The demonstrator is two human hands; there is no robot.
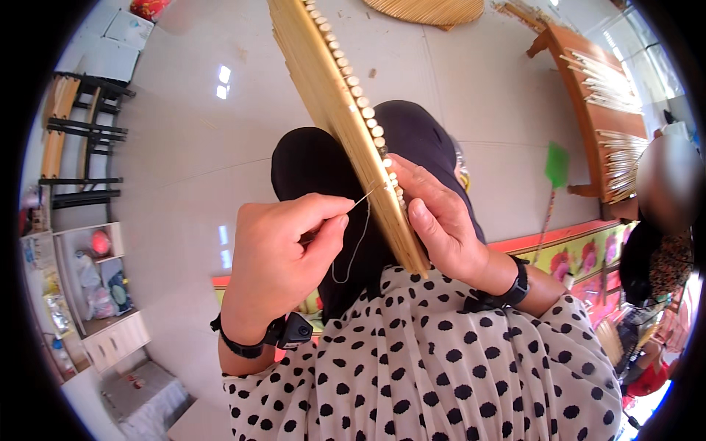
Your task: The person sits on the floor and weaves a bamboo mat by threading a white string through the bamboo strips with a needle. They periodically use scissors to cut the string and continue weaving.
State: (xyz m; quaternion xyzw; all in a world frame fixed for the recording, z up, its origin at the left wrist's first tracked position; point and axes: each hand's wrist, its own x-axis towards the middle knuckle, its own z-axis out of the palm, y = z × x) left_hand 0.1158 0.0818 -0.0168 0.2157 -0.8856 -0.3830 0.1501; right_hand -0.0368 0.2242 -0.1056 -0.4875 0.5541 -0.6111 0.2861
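A long yellow panel of stalks (pixel 334 121) lies slanted across my dark-trousered knees, with a row of pale round stalk ends (pixel 359 101) along its right edge. My left hand (pixel 290 235) pinches a thin needle (pixel 363 198) between thumb and forefinger, its point close to the panel's face. From the needle a loose pale thread (pixel 353 263) hangs in a loop beside the panel. My right hand (pixel 445 220) holds the panel's near right edge, its forefinger along the stalk ends and its thumb raised beside them. Whether the needle point enters the stalks, I cannot tell.
At the right stands a brown wooden bench (pixel 581 95) bearing pale sticks, near a green fly swatter (pixel 557 165). Another person (pixel 662 220) sits beyond it. Folded black-framed stools (pixel 88 132) and a shelf (pixel 103 294) line the left. A round woven piece (pixel 426 9) lies ahead.
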